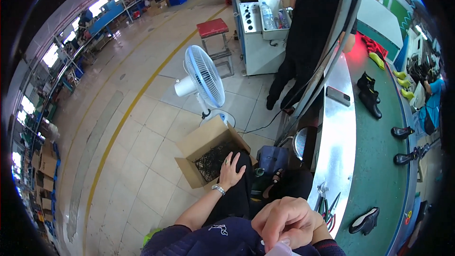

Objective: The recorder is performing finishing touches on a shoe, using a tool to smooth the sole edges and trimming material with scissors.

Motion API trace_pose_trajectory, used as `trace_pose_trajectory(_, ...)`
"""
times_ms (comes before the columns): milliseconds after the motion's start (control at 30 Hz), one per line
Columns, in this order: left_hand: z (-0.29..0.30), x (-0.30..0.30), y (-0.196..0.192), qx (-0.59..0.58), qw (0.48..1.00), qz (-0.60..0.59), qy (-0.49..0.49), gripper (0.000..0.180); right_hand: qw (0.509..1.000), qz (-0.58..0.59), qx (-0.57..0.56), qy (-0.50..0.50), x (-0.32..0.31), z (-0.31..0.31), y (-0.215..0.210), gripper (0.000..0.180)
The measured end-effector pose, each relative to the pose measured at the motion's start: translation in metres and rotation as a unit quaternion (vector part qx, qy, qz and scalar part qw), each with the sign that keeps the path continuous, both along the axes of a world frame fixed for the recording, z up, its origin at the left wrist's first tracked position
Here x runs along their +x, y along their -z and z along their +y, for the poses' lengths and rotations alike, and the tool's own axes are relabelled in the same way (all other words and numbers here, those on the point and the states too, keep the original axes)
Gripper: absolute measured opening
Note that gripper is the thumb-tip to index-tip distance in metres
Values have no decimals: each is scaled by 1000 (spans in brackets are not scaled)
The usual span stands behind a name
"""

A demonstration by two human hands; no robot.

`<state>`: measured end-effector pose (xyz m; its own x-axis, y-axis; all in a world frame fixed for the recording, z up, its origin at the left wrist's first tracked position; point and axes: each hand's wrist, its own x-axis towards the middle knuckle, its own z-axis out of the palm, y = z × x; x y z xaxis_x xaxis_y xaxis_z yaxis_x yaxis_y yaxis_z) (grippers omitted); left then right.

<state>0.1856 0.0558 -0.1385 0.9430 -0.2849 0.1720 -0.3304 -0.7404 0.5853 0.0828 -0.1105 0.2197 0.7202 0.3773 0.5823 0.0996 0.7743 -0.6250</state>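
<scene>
My left hand (231, 171) lies on my dark trouser knee, its fingers spread and holding nothing. Beyond it, a cardboard box (196, 138) with raised flaps contains a tangle of black stringy scraps (214, 161). Close to my chest, my right hand (288, 220) is closed in a pinch. At its fingertips, along the lower edge, shows a pale, partly see-through piece (282, 248); its kind cannot be made out. On the metal bench edge (334, 151) beside my right hand are pliers (323, 194) and a red-handled tool (330, 220).
A green conveyor (384, 170) carries dark shoes, among them a black shoe (365, 221). A phone (338, 96) rests on the bench edge. Ahead stand a white fan (204, 77), a red-topped stool (212, 28) and a person in black (315, 23). A cable crosses the floor.
</scene>
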Motion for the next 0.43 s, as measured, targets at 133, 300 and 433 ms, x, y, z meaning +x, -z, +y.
trace_pose_trajectory(133,1,-2,-1,6,1000,1,1,63,996,31,-51,-64,-1,-3,-3,19)
trace_pose_trajectory(300,0,-2,1,10,1000,-1,7,63,994,62,16,-92,-3,7,11,20)
trace_pose_trajectory(433,1,1,3,5,1000,-6,-4,64,986,30,89,-141,11,12,-6,19)
